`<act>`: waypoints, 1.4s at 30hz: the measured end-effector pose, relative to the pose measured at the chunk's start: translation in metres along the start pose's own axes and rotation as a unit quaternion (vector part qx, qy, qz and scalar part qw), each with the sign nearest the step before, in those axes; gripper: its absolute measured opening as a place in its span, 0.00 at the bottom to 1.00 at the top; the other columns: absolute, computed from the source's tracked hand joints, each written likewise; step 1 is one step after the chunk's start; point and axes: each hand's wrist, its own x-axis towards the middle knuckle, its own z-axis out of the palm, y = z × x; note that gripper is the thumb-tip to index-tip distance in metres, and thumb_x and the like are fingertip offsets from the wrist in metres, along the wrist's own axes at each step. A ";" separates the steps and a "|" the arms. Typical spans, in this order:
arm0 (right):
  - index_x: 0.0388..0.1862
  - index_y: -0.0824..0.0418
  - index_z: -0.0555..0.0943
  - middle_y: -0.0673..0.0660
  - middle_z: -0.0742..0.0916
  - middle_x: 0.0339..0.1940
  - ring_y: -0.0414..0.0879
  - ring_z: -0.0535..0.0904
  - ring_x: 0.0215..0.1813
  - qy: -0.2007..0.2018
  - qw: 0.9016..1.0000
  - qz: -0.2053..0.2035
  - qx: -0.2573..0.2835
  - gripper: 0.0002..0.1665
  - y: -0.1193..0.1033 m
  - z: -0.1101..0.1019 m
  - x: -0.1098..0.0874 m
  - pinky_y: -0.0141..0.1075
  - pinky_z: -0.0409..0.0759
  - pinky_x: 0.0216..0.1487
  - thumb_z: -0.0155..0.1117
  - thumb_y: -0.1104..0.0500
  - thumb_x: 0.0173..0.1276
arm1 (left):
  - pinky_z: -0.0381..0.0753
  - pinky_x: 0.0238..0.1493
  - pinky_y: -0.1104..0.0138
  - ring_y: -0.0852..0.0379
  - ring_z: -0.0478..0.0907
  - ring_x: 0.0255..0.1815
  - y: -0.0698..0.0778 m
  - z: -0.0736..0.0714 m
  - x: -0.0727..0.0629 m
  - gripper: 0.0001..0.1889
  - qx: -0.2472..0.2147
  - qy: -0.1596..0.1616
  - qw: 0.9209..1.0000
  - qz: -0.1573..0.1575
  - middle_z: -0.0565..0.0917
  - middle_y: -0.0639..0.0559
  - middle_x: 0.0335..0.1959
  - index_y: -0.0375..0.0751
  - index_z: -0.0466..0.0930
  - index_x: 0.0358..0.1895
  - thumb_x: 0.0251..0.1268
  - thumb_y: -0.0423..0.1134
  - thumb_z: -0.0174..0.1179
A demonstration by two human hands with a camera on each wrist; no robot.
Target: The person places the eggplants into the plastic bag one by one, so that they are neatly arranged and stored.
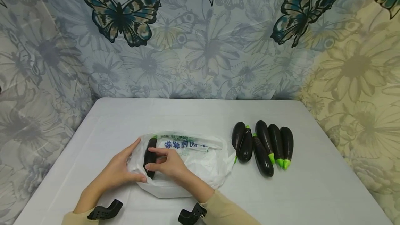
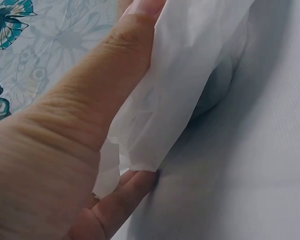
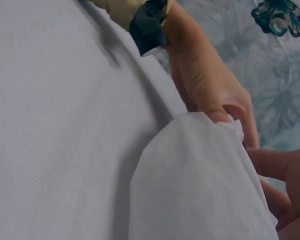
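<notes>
In the head view a white plastic bag (image 1: 200, 169) with blue and green print lies on the table, its mouth spread at the left. My left hand (image 1: 120, 169) holds the bag's left rim, thumb at the near side and fingers at the far side. At the mouth, my right hand (image 1: 168, 162) grips a dark eggplant (image 1: 150, 155) between thumb and fingers, the green stem end pointing away. The left wrist view shows my left thumb (image 2: 125, 55) against the white plastic (image 2: 165, 90). In the right wrist view the bag (image 3: 195, 185) hides the eggplant.
Several dark eggplants (image 1: 262, 148) with green stem ends lie side by side right of the bag. All of this rests on a white-covered table (image 1: 312, 190). A patterned butterfly cloth (image 1: 212, 51) hangs behind it. Each wrist wears a black camera mount (image 1: 106, 211).
</notes>
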 end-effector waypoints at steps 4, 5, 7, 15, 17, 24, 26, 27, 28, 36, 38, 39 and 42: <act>0.60 0.58 0.83 0.56 0.85 0.47 0.45 0.84 0.42 -0.016 0.999 -0.002 0.038 0.29 0.004 -0.005 0.001 0.35 0.82 0.42 0.72 0.70 0.57 | 0.64 0.62 0.41 0.34 0.61 0.69 0.002 0.002 0.001 0.67 -0.001 0.001 1.000 -0.002 0.62 0.34 0.73 0.42 0.51 0.79 0.32 0.59 0.81; 0.59 0.58 0.83 0.57 0.85 0.47 0.45 0.85 0.42 -0.018 0.999 0.000 0.050 0.30 0.004 -0.006 0.002 0.35 0.82 0.43 0.71 0.72 0.56 | 0.64 0.63 0.40 0.34 0.61 0.69 0.002 0.003 0.001 0.67 0.001 0.000 1.000 -0.004 0.61 0.34 0.73 0.42 0.50 0.79 0.32 0.60 0.81; 0.59 0.59 0.83 0.58 0.85 0.46 0.46 0.85 0.42 -0.021 0.998 0.000 0.067 0.30 0.006 -0.006 0.003 0.36 0.82 0.43 0.71 0.73 0.55 | 0.63 0.63 0.40 0.34 0.61 0.70 0.002 0.003 0.001 0.67 0.000 0.001 1.000 -0.008 0.61 0.34 0.73 0.42 0.50 0.79 0.32 0.60 0.81; 0.58 0.59 0.84 0.59 0.85 0.38 0.42 0.83 0.35 -0.023 0.997 -0.002 0.074 0.29 0.006 0.001 0.004 0.33 0.82 0.34 0.72 0.73 0.56 | 0.63 0.63 0.40 0.34 0.61 0.69 0.001 0.005 -0.001 0.66 0.001 0.006 1.000 -0.003 0.62 0.33 0.72 0.42 0.52 0.79 0.33 0.59 0.81; 0.58 0.60 0.83 0.58 0.85 0.39 0.41 0.83 0.34 -0.026 0.998 -0.003 0.063 0.29 0.007 0.001 0.004 0.33 0.82 0.33 0.72 0.72 0.57 | 0.63 0.62 0.40 0.34 0.61 0.69 0.001 0.006 -0.001 0.66 0.003 0.007 1.000 -0.003 0.63 0.33 0.72 0.42 0.52 0.79 0.33 0.58 0.81; 0.62 0.58 0.81 0.54 0.83 0.43 0.40 0.82 0.31 -0.040 0.998 0.001 0.041 0.29 0.006 0.000 0.003 0.35 0.83 0.34 0.71 0.69 0.60 | 0.63 0.62 0.40 0.33 0.62 0.69 0.003 0.006 -0.001 0.65 0.003 0.010 1.000 -0.006 0.63 0.32 0.71 0.42 0.52 0.78 0.35 0.58 0.81; 0.62 0.58 0.81 0.54 0.83 0.44 0.40 0.82 0.30 -0.043 0.998 0.001 0.041 0.29 0.005 0.000 0.002 0.36 0.83 0.33 0.71 0.69 0.61 | 0.63 0.62 0.40 0.33 0.61 0.69 0.003 0.006 0.000 0.65 0.002 0.009 1.000 -0.007 0.63 0.32 0.71 0.42 0.52 0.79 0.35 0.58 0.80; 0.62 0.58 0.81 0.54 0.82 0.44 0.40 0.81 0.29 -0.044 0.998 0.002 0.042 0.29 0.005 0.000 0.002 0.36 0.83 0.33 0.71 0.69 0.61 | 0.63 0.62 0.39 0.33 0.61 0.69 0.003 0.006 0.000 0.65 0.002 0.008 1.000 -0.007 0.63 0.32 0.71 0.42 0.52 0.79 0.36 0.58 0.80; 0.62 0.58 0.81 0.54 0.82 0.44 0.40 0.81 0.29 -0.045 0.998 0.002 0.042 0.29 0.005 -0.001 0.002 0.36 0.83 0.33 0.71 0.69 0.61 | 0.64 0.62 0.39 0.32 0.61 0.69 0.003 0.007 0.000 0.65 0.002 0.008 1.000 -0.005 0.63 0.32 0.71 0.42 0.51 0.79 0.36 0.57 0.81; 0.62 0.57 0.81 0.54 0.81 0.46 0.42 0.82 0.31 -0.045 0.998 0.005 0.045 0.28 0.005 -0.003 0.003 0.37 0.83 0.33 0.70 0.69 0.62 | 0.63 0.63 0.40 0.33 0.61 0.69 0.001 0.009 0.004 0.65 0.002 0.007 1.000 -0.010 0.62 0.33 0.72 0.42 0.51 0.79 0.36 0.58 0.81; 0.62 0.57 0.81 0.54 0.82 0.46 0.42 0.82 0.31 -0.046 0.998 0.006 0.046 0.28 0.005 -0.002 0.003 0.38 0.84 0.33 0.70 0.69 0.62 | 0.64 0.62 0.39 0.33 0.61 0.69 0.001 0.008 0.004 0.65 0.005 0.005 1.000 -0.012 0.62 0.32 0.72 0.42 0.51 0.79 0.36 0.57 0.81; 0.62 0.57 0.81 0.54 0.82 0.46 0.42 0.83 0.32 -0.047 0.998 0.007 0.047 0.28 0.005 -0.002 0.003 0.38 0.84 0.33 0.70 0.69 0.62 | 0.64 0.62 0.39 0.32 0.61 0.69 0.002 0.008 0.003 0.65 0.004 0.005 1.000 -0.013 0.62 0.32 0.72 0.41 0.51 0.79 0.36 0.57 0.81; 0.62 0.57 0.81 0.54 0.82 0.46 0.42 0.83 0.31 -0.046 0.998 0.011 0.050 0.29 0.004 0.000 0.002 0.38 0.84 0.33 0.70 0.69 0.62 | 0.64 0.62 0.39 0.32 0.61 0.69 0.002 0.008 0.001 0.65 0.005 0.006 1.000 -0.016 0.62 0.32 0.71 0.41 0.51 0.79 0.35 0.57 0.81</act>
